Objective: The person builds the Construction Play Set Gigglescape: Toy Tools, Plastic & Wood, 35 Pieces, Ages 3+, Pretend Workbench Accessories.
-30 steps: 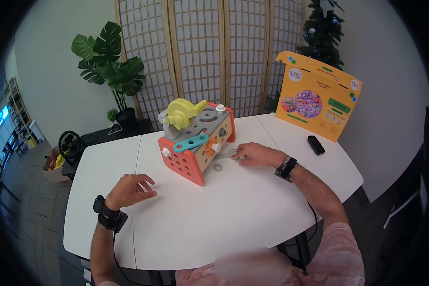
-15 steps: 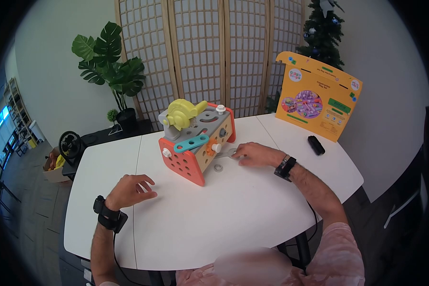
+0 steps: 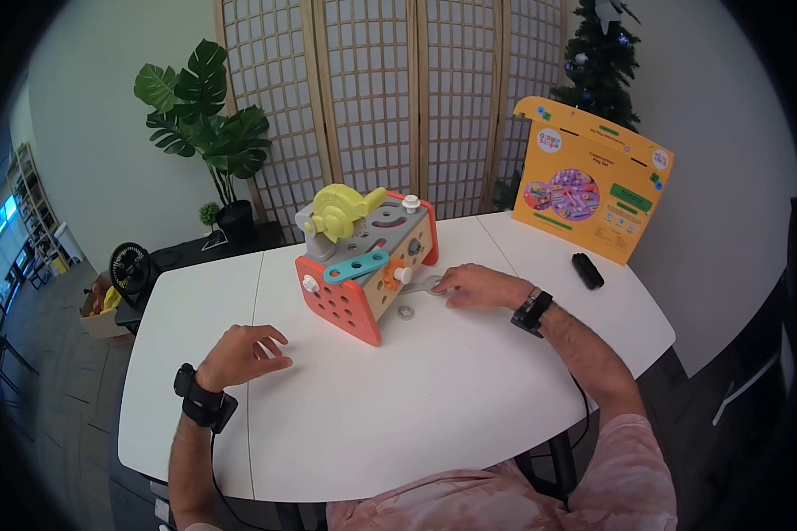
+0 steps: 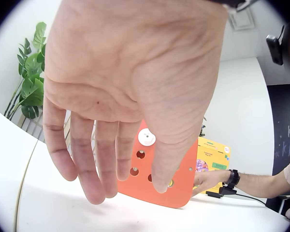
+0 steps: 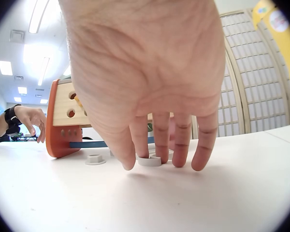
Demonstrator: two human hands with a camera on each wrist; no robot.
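My right hand (image 3: 480,288) is low over the table at the right of a toy workbench (image 3: 336,305). Its fingers point down, their tips at one end of a grey toy wrench (image 3: 421,286) lying flat. In the right wrist view, the wrench end (image 5: 150,162) sits under the index fingertip, with the thumb apart at its left. Beside it lies a small grey flanged ring (image 3: 406,312). My left hand (image 3: 239,352) hovers near the workbench's left side, fingers loosely bent and holding nothing. A yellow toy saw (image 3: 336,212), teal strip (image 3: 355,266) and orange gear (image 3: 391,273) are on the workbench.
A yellow product box (image 3: 591,181) stands at the table's back right, with a small black object (image 3: 587,270) before it. White bolts (image 3: 410,203) stick out of the workbench. Behind the white table (image 3: 372,425) are a folding screen (image 3: 372,106) and a potted plant (image 3: 208,115).
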